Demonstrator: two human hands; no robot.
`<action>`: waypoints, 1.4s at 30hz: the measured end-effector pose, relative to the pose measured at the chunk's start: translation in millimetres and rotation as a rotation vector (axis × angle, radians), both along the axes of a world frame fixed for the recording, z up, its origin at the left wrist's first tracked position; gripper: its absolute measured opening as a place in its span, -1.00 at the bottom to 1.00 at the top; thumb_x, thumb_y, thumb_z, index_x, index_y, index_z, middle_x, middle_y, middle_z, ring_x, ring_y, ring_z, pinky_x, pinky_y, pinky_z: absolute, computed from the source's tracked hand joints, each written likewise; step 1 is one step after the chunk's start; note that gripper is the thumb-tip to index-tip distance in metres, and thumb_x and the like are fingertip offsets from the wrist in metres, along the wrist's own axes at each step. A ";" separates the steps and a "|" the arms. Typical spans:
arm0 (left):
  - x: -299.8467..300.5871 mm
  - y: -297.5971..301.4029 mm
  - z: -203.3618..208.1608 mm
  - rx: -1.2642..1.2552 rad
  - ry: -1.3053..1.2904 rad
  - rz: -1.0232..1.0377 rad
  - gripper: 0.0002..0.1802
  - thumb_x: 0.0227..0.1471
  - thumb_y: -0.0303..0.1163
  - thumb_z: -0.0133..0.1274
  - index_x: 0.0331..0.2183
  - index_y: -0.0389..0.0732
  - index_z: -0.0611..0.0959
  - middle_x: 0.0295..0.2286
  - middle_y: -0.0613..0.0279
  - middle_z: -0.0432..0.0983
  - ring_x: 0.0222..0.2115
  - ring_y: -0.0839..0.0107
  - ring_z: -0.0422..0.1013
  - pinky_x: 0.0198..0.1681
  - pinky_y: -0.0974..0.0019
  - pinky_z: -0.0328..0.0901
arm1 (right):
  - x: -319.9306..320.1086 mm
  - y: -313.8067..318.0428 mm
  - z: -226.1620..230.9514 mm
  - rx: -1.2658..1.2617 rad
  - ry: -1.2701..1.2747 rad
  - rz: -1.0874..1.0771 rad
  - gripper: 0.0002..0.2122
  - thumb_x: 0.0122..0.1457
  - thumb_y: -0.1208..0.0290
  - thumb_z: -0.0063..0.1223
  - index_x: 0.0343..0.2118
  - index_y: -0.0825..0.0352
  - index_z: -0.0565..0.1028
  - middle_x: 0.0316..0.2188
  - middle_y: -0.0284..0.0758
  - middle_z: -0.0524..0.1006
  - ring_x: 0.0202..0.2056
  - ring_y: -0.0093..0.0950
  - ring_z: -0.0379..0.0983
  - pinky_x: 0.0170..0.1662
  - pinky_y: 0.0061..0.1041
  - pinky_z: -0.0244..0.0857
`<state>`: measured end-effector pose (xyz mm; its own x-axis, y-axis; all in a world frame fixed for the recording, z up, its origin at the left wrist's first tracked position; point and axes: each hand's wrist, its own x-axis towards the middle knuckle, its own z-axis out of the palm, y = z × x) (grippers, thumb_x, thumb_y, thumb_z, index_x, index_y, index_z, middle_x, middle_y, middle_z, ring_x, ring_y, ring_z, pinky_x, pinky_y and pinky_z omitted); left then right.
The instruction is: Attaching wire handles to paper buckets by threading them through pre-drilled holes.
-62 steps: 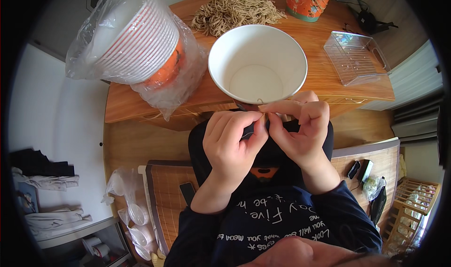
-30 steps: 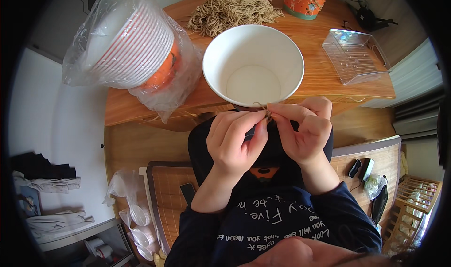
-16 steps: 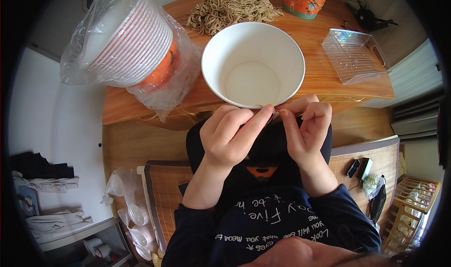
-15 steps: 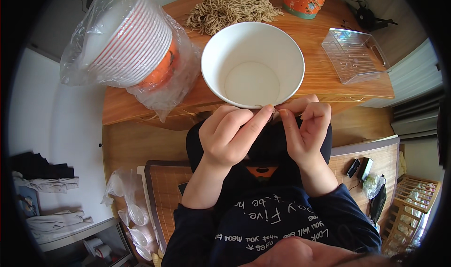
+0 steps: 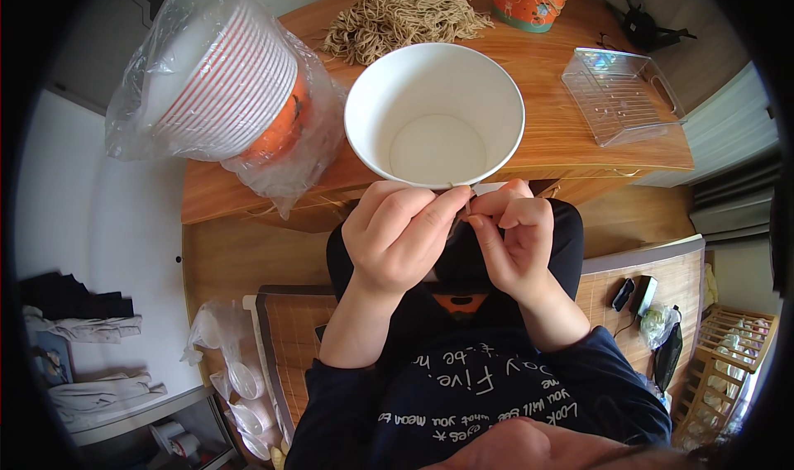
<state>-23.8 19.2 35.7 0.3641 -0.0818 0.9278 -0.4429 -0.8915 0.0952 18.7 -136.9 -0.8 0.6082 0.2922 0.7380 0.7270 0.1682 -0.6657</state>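
A large white paper bucket (image 5: pixel 434 114) stands open side up at the desk's front edge, and its inside holds nothing. At its near rim my left hand (image 5: pixel 397 234) is closed, thumb and forefinger pinched together. Just right of it, my right hand (image 5: pixel 517 238) is closed in a pinch too, its other fingers curled. Something thin and small shows between the two sets of fingertips, too small to name. Behind the bucket lies a heap of beige cords (image 5: pixel 405 19).
A clear plastic bag (image 5: pixel 318 139) wraps a stack of nested paper buckets (image 5: pixel 227 85) on the left. An orange patterned bucket (image 5: pixel 529 3) stands at the back right. A clear plastic tray (image 5: pixel 624 98) lies on the wooden desk (image 5: pixel 546 139).
The bucket has shifted slightly left, and both hands have moved a little left with it. My right fingertips have dropped slightly lower, toward me. Both hands keep their pinch.
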 end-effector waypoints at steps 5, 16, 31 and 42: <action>2.9 6.6 0.7 0.052 -0.013 0.000 -0.66 -0.37 -0.55 0.33 -0.37 -0.11 0.78 -0.46 0.45 0.46 -0.47 0.46 0.43 -0.48 0.44 0.39 | 0.9 -3.2 0.0 -0.048 -0.019 0.020 -0.66 0.06 0.80 0.13 -0.31 0.26 0.21 -0.47 -0.28 0.56 -0.42 -0.41 0.36 -0.24 -0.42 0.16; 1.7 7.3 -6.6 0.177 -0.054 -0.056 -0.67 -0.28 -0.44 0.39 -0.32 0.02 0.80 -0.34 0.50 0.40 -0.41 0.49 0.35 -0.40 0.40 0.31 | -6.6 -5.5 3.9 0.128 0.246 0.244 -0.72 0.24 0.78 -0.07 -0.20 0.29 0.13 -0.33 -0.20 0.47 -0.33 -0.50 0.39 -0.16 -0.53 0.29; -8.5 12.3 1.0 0.222 -0.087 0.030 -0.84 -0.19 -0.27 0.34 -0.41 0.16 0.78 -0.33 0.67 0.50 -0.35 0.57 0.36 -0.30 0.39 0.22 | -14.7 -9.5 -9.7 0.065 0.217 0.334 -0.65 0.24 0.80 -0.10 -0.02 0.33 0.10 -0.34 -0.25 0.40 -0.37 -0.54 0.34 -0.24 -0.55 0.27; -4.3 9.9 5.1 0.118 -0.005 -0.058 -0.77 -0.35 -0.30 0.47 -0.51 0.11 0.75 -0.44 0.59 0.49 -0.41 0.45 0.35 -0.30 0.31 0.19 | -18.5 -18.0 5.8 0.286 0.226 0.429 -0.69 0.24 0.78 -0.15 -0.07 0.31 0.11 -0.52 -0.36 0.30 -0.52 -0.56 0.14 -0.40 -0.52 0.11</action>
